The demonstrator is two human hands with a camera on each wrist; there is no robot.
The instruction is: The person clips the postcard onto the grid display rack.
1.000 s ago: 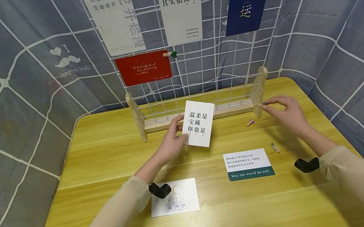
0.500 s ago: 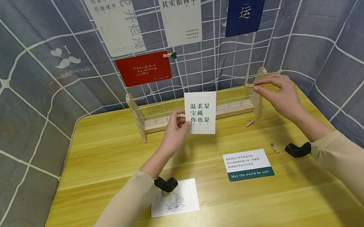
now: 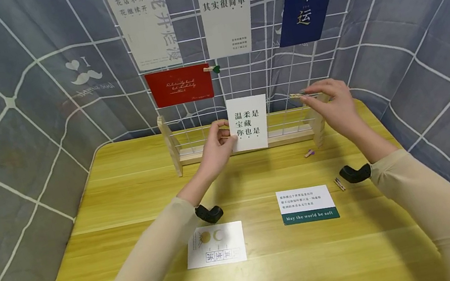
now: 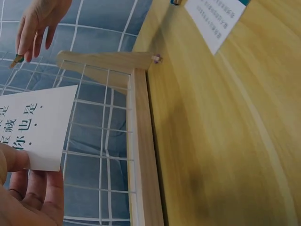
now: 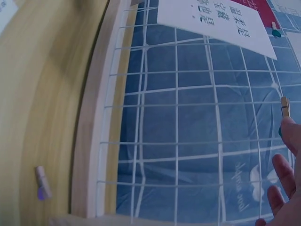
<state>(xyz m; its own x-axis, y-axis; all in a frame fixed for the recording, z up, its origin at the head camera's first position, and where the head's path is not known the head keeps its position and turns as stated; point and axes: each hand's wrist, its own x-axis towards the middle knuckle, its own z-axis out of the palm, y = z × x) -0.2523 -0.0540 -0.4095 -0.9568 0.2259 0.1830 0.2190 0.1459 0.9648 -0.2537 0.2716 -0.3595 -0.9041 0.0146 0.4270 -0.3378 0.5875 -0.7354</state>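
My left hand pinches a white card with dark Chinese writing by its lower left edge. The card stands upright in front of the lower part of the white wire grid, below a clipped red card. To the right, my right hand pinches a small wooden clothespin between thumb and finger. In the right wrist view that clothespin points away from the fingertips, with a bit of green by the thumb. In the left wrist view my thumb lies across the card's face.
Two white cards and a blue card hang clipped along the grid's top. On the table lie a white-and-green card, a white card with a moon, a purple clothespin and another clothespin. Wooden feet hold the grid.
My left hand has raised the white card toward the grid and straightened it from a tilt. My right hand has moved up and to the left with the clothespin.
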